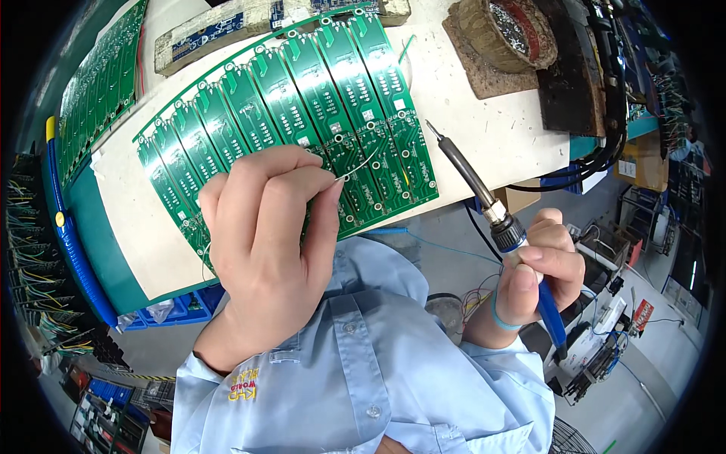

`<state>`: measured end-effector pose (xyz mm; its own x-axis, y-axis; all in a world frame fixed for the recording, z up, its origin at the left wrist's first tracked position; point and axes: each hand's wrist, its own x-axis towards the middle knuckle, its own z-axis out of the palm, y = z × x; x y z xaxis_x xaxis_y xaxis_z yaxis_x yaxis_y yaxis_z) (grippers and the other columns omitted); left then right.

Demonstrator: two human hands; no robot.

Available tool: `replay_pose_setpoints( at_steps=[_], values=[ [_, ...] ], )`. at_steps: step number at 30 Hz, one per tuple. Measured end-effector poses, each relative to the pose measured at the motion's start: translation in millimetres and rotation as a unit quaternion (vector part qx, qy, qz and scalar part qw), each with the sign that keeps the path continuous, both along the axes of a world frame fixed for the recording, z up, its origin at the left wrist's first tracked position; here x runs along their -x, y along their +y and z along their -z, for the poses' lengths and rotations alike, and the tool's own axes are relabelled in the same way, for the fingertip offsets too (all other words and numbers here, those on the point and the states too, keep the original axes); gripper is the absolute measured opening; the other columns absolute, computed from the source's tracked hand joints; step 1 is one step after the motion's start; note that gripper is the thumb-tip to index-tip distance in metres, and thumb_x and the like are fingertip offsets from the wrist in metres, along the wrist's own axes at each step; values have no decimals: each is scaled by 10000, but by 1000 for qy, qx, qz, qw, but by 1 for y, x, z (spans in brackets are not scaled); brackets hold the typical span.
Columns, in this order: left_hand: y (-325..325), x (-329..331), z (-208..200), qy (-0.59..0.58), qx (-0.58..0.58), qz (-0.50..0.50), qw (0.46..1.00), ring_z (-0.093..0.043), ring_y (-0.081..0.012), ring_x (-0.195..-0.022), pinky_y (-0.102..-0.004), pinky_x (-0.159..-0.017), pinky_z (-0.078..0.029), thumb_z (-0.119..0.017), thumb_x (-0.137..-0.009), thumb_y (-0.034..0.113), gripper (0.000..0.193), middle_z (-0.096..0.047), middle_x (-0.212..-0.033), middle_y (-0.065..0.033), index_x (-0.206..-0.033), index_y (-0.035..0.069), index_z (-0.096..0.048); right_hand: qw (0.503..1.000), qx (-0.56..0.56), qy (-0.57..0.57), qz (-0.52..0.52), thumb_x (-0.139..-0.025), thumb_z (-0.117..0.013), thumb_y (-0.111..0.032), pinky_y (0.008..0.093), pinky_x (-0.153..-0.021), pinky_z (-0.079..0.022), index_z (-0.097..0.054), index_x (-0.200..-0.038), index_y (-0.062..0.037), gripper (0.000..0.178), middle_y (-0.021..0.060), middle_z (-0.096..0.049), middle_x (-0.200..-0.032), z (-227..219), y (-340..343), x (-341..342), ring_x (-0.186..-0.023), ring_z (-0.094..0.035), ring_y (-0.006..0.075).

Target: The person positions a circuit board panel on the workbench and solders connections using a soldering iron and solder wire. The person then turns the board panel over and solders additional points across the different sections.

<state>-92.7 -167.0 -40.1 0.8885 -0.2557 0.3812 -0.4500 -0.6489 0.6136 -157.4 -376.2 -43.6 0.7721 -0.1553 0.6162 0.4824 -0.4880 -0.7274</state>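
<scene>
A green panel of several joined circuit boards (pixel 240 97) lies on a pale sheet over the bench. My left hand (pixel 265 216) rests over its near part, thumb and forefinger pinched on a thin silvery solder wire (pixel 364 163). The wire's free end curves right above the board's pads. My right hand (pixel 543 265) grips a soldering iron (pixel 467 170) by its handle, right of the panel. The iron's tip points up and left, apart from the board. Part of the panel is hidden beneath my left hand.
A round brown container (pixel 505 36) holding metallic scraps stands at the back right, beside dark cables. A second green board panel (pixel 104 85) lies at the far left. Behind the main panel sits a worn bar (pixel 215 36). A long blue tool (pixel 74 246) runs along the left edge.
</scene>
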Motion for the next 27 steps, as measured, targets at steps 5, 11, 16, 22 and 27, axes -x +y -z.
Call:
replay_pose_setpoints(
  at_steps=[5, 11, 16, 22, 27],
  values=[
    [-5, 0, 1, 15, -9, 3, 1000, -490, -178, -759, -272, -738, -356, -655, -675, -34, 183, -579, -919, -52, -822, 55, -591, 996, -76, 5, 47, -697, -641, -152, 297, -619, -346, -611, -771, -88, 102, 26, -542, -616, 1, 2, 3, -517, -416, 123],
    [18, 8, -4, 29, -27, -23, 999, -494, -183, -774, -276, -744, -363, -655, -677, -30, 177, -584, -932, -57, -820, 51, -590, 997, -76, 10, 18, -690, -670, -157, 287, -610, -344, -618, -794, -80, 139, 18, -540, -615, 7, 8, 1, -512, -412, 121],
    [43, 18, -1, 39, -24, -64, 997, -498, -186, -781, -277, -751, -368, -656, -677, -27, 173, -588, -943, -61, -819, 47, -589, 996, -59, 37, -49, -685, -699, -162, 277, -584, -344, -643, -827, -75, 175, 14, -540, -616, 9, 23, 1, -511, -419, 116],
    [51, 19, 9, 27, -2, -68, 997, -500, -188, -788, -280, -758, -371, -663, -674, -20, 174, -591, -940, -60, -816, 46, -588, 990, -23, 88, -105, -686, -718, -161, 266, -555, -353, -672, -860, -89, 194, 5, -531, -616, -4, 43, 3, -512, -432, 109],
    [50, 14, 16, -2, 11, -62, 998, -498, -187, -781, -282, -756, -369, -668, -669, -16, 176, -589, -931, -54, -811, 53, -591, 987, 38, 110, -112, -696, -716, -153, 262, -550, -364, -681, -857, -102, 173, 1, -531, -627, -9, 52, 5, -510, -433, 107]
  ],
)
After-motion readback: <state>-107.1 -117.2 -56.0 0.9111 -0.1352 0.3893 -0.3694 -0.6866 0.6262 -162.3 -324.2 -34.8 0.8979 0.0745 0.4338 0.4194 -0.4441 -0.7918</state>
